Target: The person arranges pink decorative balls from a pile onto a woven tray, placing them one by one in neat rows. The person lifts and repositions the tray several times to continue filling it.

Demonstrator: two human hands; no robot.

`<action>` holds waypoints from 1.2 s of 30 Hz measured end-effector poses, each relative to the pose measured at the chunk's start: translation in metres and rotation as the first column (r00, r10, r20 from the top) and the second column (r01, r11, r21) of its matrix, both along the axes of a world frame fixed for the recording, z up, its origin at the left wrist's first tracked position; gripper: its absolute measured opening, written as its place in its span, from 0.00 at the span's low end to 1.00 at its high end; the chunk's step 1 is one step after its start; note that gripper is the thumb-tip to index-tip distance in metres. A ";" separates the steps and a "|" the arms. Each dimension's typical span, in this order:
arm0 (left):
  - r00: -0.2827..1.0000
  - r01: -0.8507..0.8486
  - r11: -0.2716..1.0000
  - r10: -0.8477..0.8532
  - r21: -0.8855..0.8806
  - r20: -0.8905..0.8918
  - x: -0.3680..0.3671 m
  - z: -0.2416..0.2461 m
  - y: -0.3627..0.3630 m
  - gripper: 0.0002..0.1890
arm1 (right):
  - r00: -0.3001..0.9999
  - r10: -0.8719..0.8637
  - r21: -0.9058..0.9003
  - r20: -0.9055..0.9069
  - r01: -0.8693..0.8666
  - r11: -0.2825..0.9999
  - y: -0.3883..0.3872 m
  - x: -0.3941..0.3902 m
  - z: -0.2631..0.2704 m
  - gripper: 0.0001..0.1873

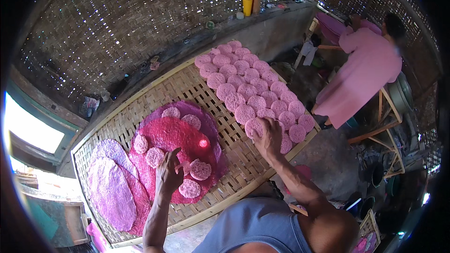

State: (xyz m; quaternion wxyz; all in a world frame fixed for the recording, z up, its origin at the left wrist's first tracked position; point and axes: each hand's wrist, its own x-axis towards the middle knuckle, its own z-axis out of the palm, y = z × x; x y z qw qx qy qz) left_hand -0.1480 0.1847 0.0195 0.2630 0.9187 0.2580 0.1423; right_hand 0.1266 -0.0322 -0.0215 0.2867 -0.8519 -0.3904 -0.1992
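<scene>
My right hand (269,137) grips the edge of a round, lacy pink cracker (252,126) at the near left border of a bed of overlapping crackers (248,89). My left hand (168,174) is over a red cloth (168,133), beside another lacy cracker (154,157). A small pink piece (183,166) shows by its thumb; whether the fingers hold it I cannot tell. Several more crackers lie scattered on the red cloth and on the purple cloth (214,126) beneath it. All of this rests on a woven bamboo rack (197,95).
Pale pink-purple sheets (112,189) cover the rack's left end. A bamboo wall and a ledge with a yellow cup (247,6) run behind it. At right, a person in a pink garment (365,66) stands by a wooden frame (390,112) and a large green-grey basin (400,93).
</scene>
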 end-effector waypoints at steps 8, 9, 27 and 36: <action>0.936 0.350 0.923 -0.337 -0.159 0.101 0.037 0.024 -0.083 0.28 | -0.572 0.348 0.340 -0.742 0.126 0.932 -0.003 -0.088 -0.030 0.29; 0.945 0.324 0.945 -0.321 -0.051 0.064 0.037 0.016 -0.081 0.28 | -0.385 0.355 0.346 -0.852 0.095 0.933 -0.009 -0.084 -0.031 0.27; 0.958 0.274 0.944 -0.252 0.185 -0.135 0.024 -0.034 -0.022 0.30 | 0.976 -0.176 -0.044 -0.127 0.172 0.984 -0.045 -0.058 -0.015 0.30; 0.985 0.125 0.992 -0.128 -0.032 -0.117 0.024 0.004 -0.097 0.22 | -0.570 0.241 0.336 -0.786 -0.066 0.939 -0.026 -0.134 -0.027 0.26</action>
